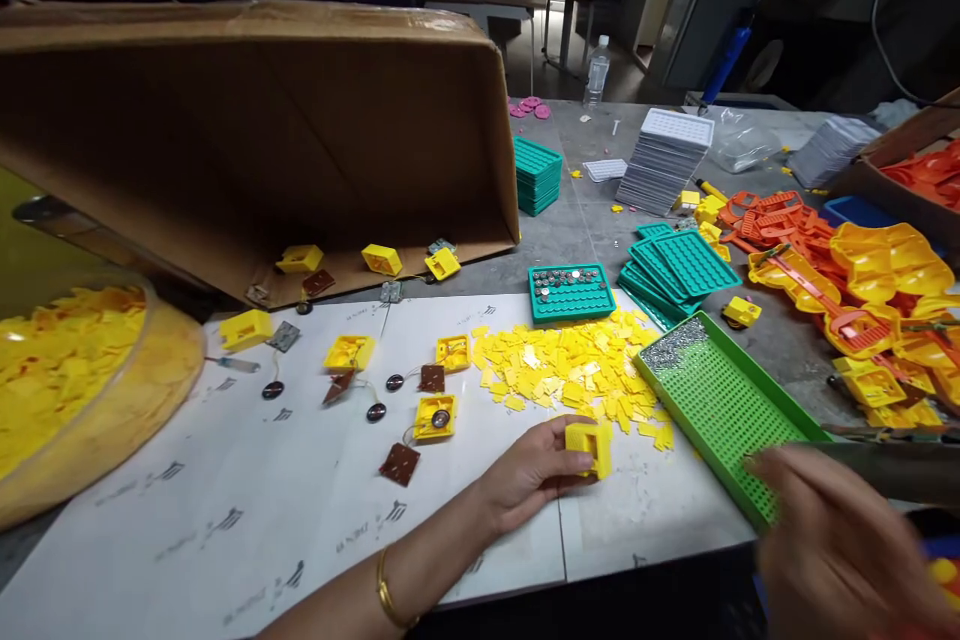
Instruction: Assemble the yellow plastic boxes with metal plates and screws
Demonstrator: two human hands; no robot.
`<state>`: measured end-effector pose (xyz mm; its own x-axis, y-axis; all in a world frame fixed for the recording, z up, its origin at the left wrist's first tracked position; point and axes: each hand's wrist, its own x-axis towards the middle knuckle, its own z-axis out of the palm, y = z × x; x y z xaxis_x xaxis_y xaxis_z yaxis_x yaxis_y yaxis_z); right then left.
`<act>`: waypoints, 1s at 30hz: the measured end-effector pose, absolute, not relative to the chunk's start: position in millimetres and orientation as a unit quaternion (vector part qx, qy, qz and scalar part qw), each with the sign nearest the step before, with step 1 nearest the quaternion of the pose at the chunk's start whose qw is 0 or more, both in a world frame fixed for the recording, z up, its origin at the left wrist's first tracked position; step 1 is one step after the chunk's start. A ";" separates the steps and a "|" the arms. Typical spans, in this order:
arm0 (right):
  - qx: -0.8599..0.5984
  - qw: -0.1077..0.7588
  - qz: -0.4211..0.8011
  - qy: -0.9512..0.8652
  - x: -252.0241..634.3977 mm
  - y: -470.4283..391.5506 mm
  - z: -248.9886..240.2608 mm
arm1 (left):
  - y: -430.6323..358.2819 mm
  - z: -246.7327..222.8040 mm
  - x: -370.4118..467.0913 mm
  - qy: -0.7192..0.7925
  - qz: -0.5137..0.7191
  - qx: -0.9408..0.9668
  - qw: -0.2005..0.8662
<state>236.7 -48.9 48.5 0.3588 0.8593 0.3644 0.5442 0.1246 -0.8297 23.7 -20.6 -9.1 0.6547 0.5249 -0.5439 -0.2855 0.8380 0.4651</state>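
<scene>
My left hand [534, 468] is closed around a small yellow plastic housing [589, 450], held just over the white sheet near the heap of flat yellow pieces [559, 370]. At the lower right, my right hand [840, 540] is smeared by motion near the front end of the green perforated tray [735, 400]. Its fingers are too blurred to read. Small grey metal parts [675, 345] lie at the far end of that tray. Left of my hand, several open yellow housings [435, 417] lie with wired circuit boards [400, 464] and round black discs [376, 412].
A cardboard box [300, 140] lies open at the back left, beside a tub [172, 360] of yellow parts. A teal tray [571, 294] holds button cells behind the heap. White plates [664, 160] are stacked farther back. Orange and yellow mouldings [862, 280] crowd the right.
</scene>
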 end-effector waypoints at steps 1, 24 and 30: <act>-0.638 0.509 0.151 -0.558 223.3 -30.6 46.5 | -20.0 -9.8 22.7 0.342 0.229 0.194 0.891; -0.624 0.221 0.194 -0.724 161.8 137.1 16.0 | -16.6 -8.6 12.8 0.331 0.244 0.220 0.884; -0.599 0.194 0.268 -0.729 159.6 133.8 22.2 | -16.8 -9.4 11.7 0.336 0.241 0.224 0.882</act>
